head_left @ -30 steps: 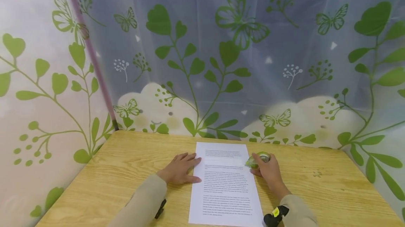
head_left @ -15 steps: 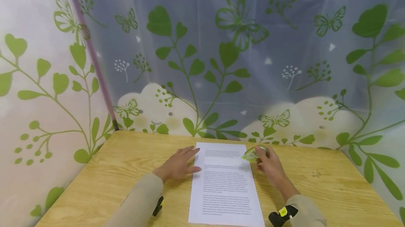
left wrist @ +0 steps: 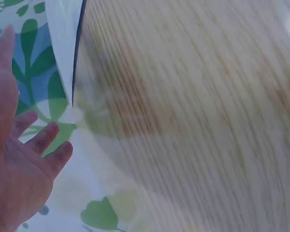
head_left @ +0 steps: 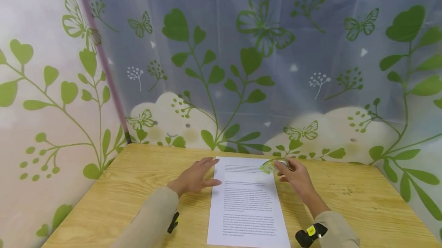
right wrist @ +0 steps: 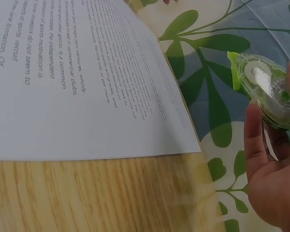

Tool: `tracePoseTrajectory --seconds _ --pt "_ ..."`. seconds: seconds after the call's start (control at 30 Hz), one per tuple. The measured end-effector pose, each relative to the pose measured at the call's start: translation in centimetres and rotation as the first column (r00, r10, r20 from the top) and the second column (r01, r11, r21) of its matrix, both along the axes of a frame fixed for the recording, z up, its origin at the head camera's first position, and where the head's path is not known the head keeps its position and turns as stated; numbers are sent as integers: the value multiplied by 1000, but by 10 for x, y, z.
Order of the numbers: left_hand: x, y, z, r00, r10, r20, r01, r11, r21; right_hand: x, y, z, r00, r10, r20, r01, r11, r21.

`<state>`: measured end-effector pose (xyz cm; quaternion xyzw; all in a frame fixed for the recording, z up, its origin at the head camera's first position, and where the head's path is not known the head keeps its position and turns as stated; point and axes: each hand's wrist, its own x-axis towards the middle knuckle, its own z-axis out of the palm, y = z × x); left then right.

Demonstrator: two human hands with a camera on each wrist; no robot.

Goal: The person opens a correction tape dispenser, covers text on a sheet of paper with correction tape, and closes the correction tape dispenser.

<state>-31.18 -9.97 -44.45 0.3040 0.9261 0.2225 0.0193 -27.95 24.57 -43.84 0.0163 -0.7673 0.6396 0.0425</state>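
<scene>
A sheet of printed paper (head_left: 249,210) lies on the wooden table, with a blank white band between its upper lines of text. My right hand (head_left: 301,181) holds a clear green correction tape dispenser (head_left: 271,166) over the sheet's upper right part. In the right wrist view the dispenser (right wrist: 263,87) is pinched between thumb and fingers, its green tip facing left and its inner reels visible. My left hand (head_left: 193,177) is at the sheet's upper left edge, fingers spread. Whether its fingertips touch the paper cannot be told.
The wooden table (head_left: 145,175) runs back to a curtain (head_left: 193,67) printed with green leaves and butterflies. Dark wrist cameras are strapped at both sleeves, the right one (head_left: 310,234) close to the sheet's lower right corner.
My right hand has moved the correction tape up and left, from the sheet's right edge to over its upper right text. My left hand has shifted slightly up, its fingers spreading.
</scene>
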Motion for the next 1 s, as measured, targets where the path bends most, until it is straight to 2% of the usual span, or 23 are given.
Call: tracePoseTrajectory --seconds 0.13,0.33,0.43,0.53,0.63,0.73,0.83,1.0 --pt "0 6 2 1000 -21 -12 21 1000 7 1 3 3 999 47 -10 -46 999 16" --pt "1 18 4 999 -33 -7 34 999 23 0 1 8 990 135 -46 -129 985 115" --pt "3 26 5 999 -39 22 37 996 84 2 -3 10 987 144 -69 -132 979 157" --pt "5 35 4 996 -38 84 22 983 182 4 -7 10 986 149 -79 -134 976 172" --pt "6 45 4 981 -49 187 -11 951 309 5 -11 9 984 161 -83 -145 976 165" --pt "5 56 4 958 -99 269 -27 903 429 5 -15 9 980 175 -99 -158 974 162" --pt "6 67 4 939 -146 311 -35 860 509 6 -20 10 977 180 -117 -160 974 160" --pt "8 79 6 924 -137 357 -104 808 579 7 -29 13 971 202 -128 -183 972 146"
